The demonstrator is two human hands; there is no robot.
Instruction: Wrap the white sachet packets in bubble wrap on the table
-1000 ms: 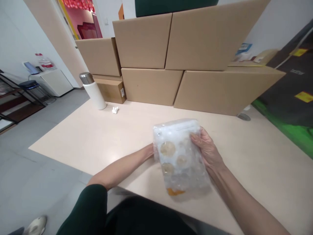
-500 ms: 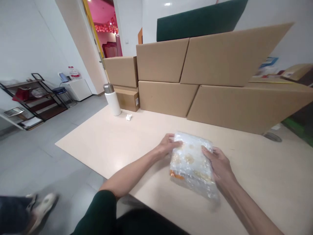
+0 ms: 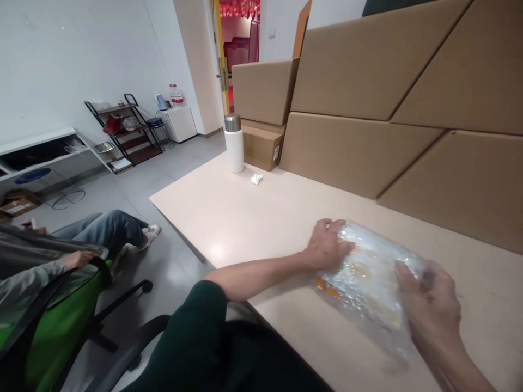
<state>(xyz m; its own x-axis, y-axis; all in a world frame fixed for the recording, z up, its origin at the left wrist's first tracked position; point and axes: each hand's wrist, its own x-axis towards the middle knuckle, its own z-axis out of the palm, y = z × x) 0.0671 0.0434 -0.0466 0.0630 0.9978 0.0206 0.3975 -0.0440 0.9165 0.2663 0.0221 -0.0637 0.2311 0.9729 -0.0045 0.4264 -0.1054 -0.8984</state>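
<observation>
A flat package in clear plastic wrap (image 3: 368,277), white with yellowish round marks and an orange patch at its lower left corner, is held just over or on the table; I cannot tell whether it touches. My left hand (image 3: 327,246) grips its upper left edge, thumb on top. Along the right edge, my right hand (image 3: 433,299) clasps it with the thumb on the upper face and the fingers bent round the side, partly hidden. Loose clear film hangs from the package's near edge.
Cardboard boxes (image 3: 339,152) are stacked along the table's (image 3: 196,207) far side. A white bottle (image 3: 234,147) with a metal lid stands near a crumpled tissue (image 3: 256,178). At left, a person (image 3: 81,261) sits in a green chair (image 3: 69,332). A shelf rack (image 3: 122,130) stands by the wall.
The view has swung left, bringing the seated person and chair into sight and shifting everything rightward. Both hands keep their hold on the wrapped package.
</observation>
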